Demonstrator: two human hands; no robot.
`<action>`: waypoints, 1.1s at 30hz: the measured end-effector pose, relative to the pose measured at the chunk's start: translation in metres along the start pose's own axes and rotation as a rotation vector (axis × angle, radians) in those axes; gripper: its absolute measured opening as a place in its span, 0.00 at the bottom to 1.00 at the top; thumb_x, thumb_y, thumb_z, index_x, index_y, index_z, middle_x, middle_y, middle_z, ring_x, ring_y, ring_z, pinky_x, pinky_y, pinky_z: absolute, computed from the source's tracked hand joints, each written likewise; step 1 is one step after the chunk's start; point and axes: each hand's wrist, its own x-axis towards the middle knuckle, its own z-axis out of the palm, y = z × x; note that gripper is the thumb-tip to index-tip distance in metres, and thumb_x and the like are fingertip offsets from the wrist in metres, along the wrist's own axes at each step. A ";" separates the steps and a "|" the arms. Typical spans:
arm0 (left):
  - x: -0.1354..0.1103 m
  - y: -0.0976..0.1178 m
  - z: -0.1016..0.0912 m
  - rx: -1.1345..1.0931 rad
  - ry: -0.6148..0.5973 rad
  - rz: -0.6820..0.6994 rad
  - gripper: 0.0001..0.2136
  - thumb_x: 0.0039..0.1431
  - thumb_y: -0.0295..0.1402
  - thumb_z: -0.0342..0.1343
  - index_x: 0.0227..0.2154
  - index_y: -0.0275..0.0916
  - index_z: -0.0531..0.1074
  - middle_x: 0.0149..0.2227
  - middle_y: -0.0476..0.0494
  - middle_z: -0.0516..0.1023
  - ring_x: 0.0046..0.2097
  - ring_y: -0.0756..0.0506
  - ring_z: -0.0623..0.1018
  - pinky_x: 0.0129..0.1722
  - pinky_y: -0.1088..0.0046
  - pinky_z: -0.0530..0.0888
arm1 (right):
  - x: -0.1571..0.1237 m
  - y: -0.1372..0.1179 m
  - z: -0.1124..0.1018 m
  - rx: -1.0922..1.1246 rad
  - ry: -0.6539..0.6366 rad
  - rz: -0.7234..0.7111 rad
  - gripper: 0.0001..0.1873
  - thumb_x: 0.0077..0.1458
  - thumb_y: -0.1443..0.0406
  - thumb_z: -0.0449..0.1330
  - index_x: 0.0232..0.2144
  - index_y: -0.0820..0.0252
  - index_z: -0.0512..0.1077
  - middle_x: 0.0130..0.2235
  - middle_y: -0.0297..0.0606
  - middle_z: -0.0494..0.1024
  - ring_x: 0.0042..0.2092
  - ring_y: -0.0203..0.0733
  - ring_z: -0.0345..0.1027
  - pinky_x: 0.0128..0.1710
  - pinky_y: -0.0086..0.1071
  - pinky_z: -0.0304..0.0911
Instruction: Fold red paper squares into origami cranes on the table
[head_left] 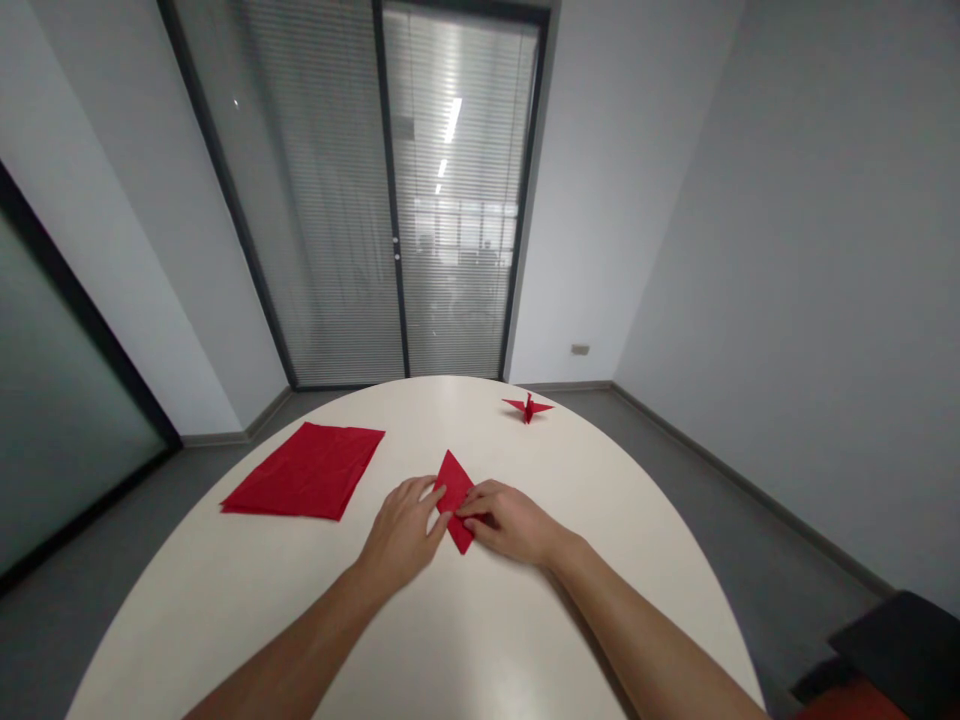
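A small piece of red origami paper [452,478], folded into a narrow diamond, lies on the table between my hands. My left hand [401,525] holds its left side, with the thumb and index finger bent onto the paper and the other fingers curved beside it. At the right edge my right hand [510,520] has its fingers closed on the paper, thumb under the bent index finger. The fingers cover part of the diamond's middle and right side, so the fold there is hidden.
The round white table [420,410] fills the lower view. A stack of red paper sheets [307,470] lies at the left, and a folded red paper crane [529,408] stands near the far right edge. A dark chair [900,640] is at the lower right.
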 end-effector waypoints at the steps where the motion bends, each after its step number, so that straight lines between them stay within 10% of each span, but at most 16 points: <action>1: 0.000 0.000 0.000 -0.002 0.001 -0.003 0.15 0.65 0.35 0.53 0.53 0.41 0.74 0.56 0.37 0.74 0.57 0.37 0.71 0.57 0.53 0.69 | 0.000 0.002 0.001 0.008 0.005 0.013 0.15 0.60 0.70 0.57 0.44 0.54 0.80 0.44 0.39 0.81 0.48 0.43 0.71 0.52 0.35 0.64; 24: -0.002 0.014 -0.014 0.018 -0.061 0.166 0.18 0.60 0.37 0.58 0.53 0.41 0.73 0.55 0.37 0.75 0.55 0.35 0.72 0.58 0.52 0.68 | -0.003 0.008 0.004 0.023 0.034 0.041 0.15 0.60 0.68 0.59 0.49 0.56 0.77 0.50 0.40 0.80 0.53 0.44 0.71 0.55 0.35 0.64; 33: -0.004 0.015 -0.013 0.013 -0.075 0.157 0.18 0.60 0.36 0.59 0.53 0.39 0.73 0.53 0.38 0.76 0.54 0.36 0.74 0.56 0.53 0.70 | -0.001 0.010 -0.001 -0.156 0.154 0.328 0.16 0.59 0.64 0.59 0.49 0.61 0.75 0.44 0.44 0.80 0.47 0.47 0.70 0.49 0.36 0.63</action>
